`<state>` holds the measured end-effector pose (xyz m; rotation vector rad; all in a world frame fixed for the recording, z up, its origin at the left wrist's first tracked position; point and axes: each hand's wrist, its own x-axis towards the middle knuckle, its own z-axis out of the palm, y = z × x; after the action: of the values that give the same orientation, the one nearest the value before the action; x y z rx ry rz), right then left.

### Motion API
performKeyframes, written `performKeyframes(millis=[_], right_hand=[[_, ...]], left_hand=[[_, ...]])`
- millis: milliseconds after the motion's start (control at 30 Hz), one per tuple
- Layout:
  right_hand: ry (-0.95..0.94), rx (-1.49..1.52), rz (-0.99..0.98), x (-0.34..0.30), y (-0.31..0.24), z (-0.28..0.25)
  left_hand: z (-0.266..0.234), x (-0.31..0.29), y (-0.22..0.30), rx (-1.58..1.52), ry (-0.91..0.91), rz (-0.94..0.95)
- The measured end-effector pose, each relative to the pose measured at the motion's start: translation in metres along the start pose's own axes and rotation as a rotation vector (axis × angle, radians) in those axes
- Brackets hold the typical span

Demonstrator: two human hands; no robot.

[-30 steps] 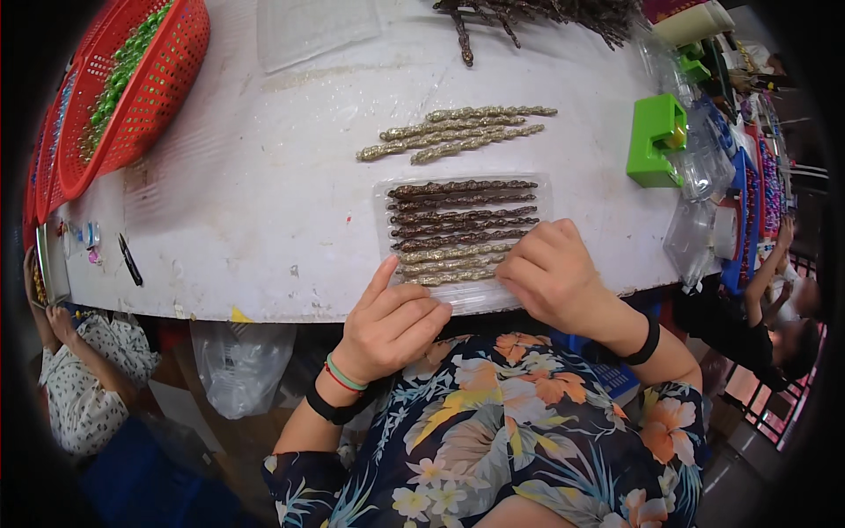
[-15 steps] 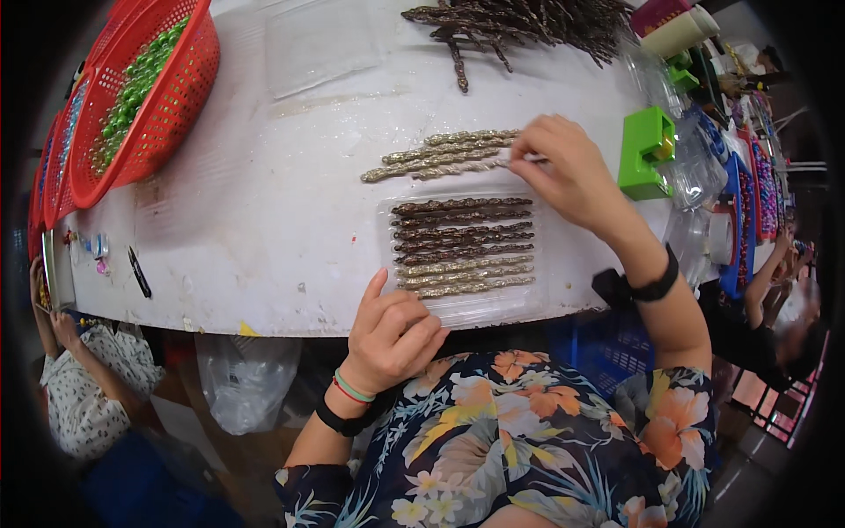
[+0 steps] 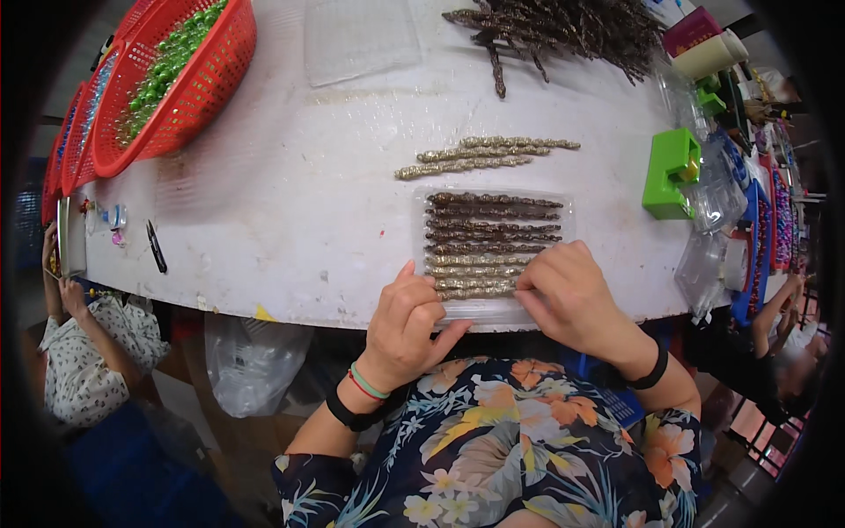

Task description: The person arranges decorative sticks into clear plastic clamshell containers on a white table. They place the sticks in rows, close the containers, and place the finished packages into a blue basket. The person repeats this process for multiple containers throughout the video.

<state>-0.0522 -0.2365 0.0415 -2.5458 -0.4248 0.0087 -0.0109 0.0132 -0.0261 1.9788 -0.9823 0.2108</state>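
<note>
A clear plastic tray [image 3: 576,211] lies near the table's front edge. Dark brown, beaded-looking sticks [image 3: 493,227] fill its far rows, and gold ones its near rows. My right hand [image 3: 570,295] pinches the right end of the nearest gold stick [image 3: 475,295], which lies along the tray's front row. At the tray's front left corner is my left hand [image 3: 405,321], index finger and thumb apart, other fingers curled; nothing shows in its grasp. Three loose gold sticks [image 3: 475,158] lie on the table just beyond the tray.
Dark sticks [image 3: 581,35] are heaped at the far right. A red basket [image 3: 207,97] of green beads stands far left, a black pen [image 3: 156,246] nearer. A green holder [image 3: 669,176] is on the right, by clear packaging [image 3: 704,264]. Another clear tray [image 3: 361,44] lies far back.
My right hand has come from the loose gold sticks down to the tray's front row, bringing one gold stick. My left hand stays at the tray's corner, its thumb now spread wider. The view has shifted slightly.
</note>
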Motion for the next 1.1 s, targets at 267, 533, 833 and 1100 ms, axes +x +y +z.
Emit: performKeyframes(millis=[267, 533, 833, 1100], right_hand=[[0.033, -0.054, -0.088, -0.002, -0.002, -0.004], [-0.048, -0.147, -0.139, 0.0, 0.001, -0.008], [-0.095, -0.085, -0.116, -0.003, 0.011, 0.005], [0.223, 0.072, 0.016, 0.061, 0.061, -0.025]], left_hand=[[-0.001, 0.001, 0.008, 0.026, 0.018, -0.006], [0.001, -0.001, 0.006, 0.067, 0.03, 0.014], [-0.006, 0.004, 0.01, 0.008, 0.039, 0.031], [-0.005, 0.0, 0.014, 0.021, 0.069, 0.046]])
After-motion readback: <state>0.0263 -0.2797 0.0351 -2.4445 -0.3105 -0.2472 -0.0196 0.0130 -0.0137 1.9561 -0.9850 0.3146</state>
